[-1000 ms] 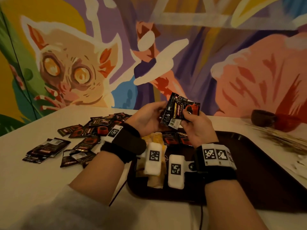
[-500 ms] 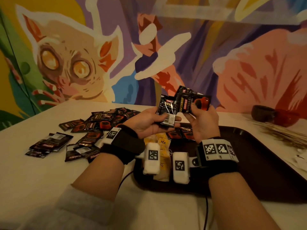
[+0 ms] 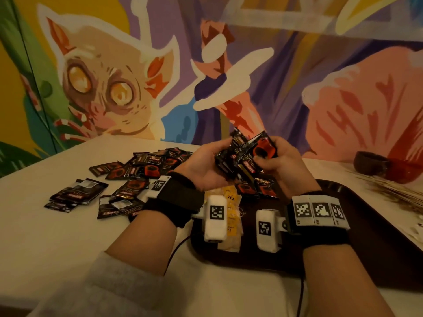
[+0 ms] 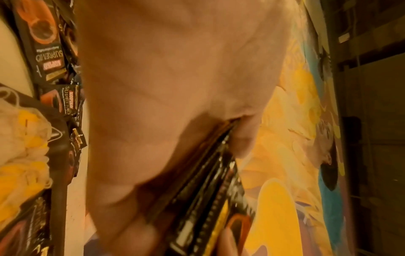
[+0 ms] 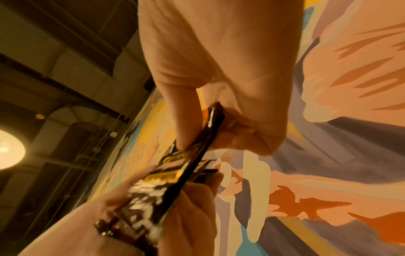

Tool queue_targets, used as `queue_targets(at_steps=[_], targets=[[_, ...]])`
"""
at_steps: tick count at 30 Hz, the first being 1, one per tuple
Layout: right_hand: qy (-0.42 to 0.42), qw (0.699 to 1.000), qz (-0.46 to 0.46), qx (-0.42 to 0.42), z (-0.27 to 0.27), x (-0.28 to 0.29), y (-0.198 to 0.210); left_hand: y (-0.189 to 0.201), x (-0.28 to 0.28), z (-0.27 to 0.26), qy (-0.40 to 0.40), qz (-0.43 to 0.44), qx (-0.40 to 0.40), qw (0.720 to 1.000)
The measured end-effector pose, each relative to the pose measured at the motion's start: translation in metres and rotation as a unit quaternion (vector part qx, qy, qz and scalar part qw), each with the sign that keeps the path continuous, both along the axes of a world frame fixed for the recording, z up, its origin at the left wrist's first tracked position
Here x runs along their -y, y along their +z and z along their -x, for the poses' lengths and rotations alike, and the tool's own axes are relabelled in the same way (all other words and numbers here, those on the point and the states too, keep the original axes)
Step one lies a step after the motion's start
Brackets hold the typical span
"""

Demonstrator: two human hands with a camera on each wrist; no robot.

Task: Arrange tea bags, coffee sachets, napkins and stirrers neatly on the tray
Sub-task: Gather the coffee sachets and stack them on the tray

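Note:
Both hands hold black coffee sachets (image 3: 246, 154) up above the far left of the dark tray (image 3: 366, 248). My left hand (image 3: 209, 161) grips a small stack of them (image 4: 210, 195) from the left. My right hand (image 3: 278, 163) pinches the front sachet with the red cup print (image 5: 197, 152) between thumb and fingers. Two more sachets (image 3: 257, 187) lie on the tray under the hands. Yellow tea bags (image 3: 231, 216) lie at the tray's left end, partly hidden by the wrist cameras. Many loose sachets (image 3: 128, 177) are scattered on the table to the left.
A painted mural wall stands behind the white table (image 3: 57, 236). At the far right are a dark bowl (image 3: 369, 162), a red bowl (image 3: 402, 170) and a bundle of thin wooden stirrers (image 3: 398, 191). White paper (image 3: 416, 227) shows at the right edge.
The two hands have come together again, so the right hand's sachet now overlaps the left hand's stack. The head view has dipped and shifted slightly.

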State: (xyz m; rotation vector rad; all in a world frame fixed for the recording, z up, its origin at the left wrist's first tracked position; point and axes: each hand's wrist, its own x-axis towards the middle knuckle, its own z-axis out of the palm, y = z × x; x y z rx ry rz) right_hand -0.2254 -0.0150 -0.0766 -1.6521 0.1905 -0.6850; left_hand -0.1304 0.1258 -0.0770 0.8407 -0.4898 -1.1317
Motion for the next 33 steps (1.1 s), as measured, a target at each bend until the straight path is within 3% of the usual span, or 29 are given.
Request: queue_targets(at_steps=[4, 10, 14, 16, 19, 22, 29, 33], targets=[[0.016, 1.0, 0.006, -0.008, 0.0, -0.01, -0.001, -0.003, 0.005, 0.006, -0.039, -0.042, 0.064, 0.996], [-0.057, 0.981, 0.184, -0.001, -0.003, -0.005, -0.007, -0.004, 0.008, 0.004, 0.002, -0.063, 0.076, 0.995], [0.074, 0.966, 0.238, -0.065, -0.007, -0.005, -0.01, -0.002, 0.008, 0.007, 0.011, -0.044, 0.059, 0.997], [0.061, 0.955, 0.275, -0.095, -0.009, -0.004, -0.012, -0.002, 0.01, 0.01, -0.01, -0.021, 0.043, 0.999], [0.035, 0.957, 0.275, -0.088, -0.005, -0.001, -0.009, -0.004, 0.013, 0.012, -0.046, -0.007, 0.017, 0.999], [0.046, 0.958, 0.273, -0.079, -0.002, -0.002, -0.006, -0.006, 0.015, 0.007, -0.033, 0.0, -0.005, 0.999], [0.072, 0.956, 0.267, -0.1, -0.003, -0.002, -0.009, -0.007, 0.015, 0.005, 0.037, 0.001, 0.064, 0.997], [0.052, 0.986, 0.153, -0.051, 0.004, -0.004, -0.006, -0.011, 0.016, 0.001, 0.095, -0.018, 0.128, 0.987]])
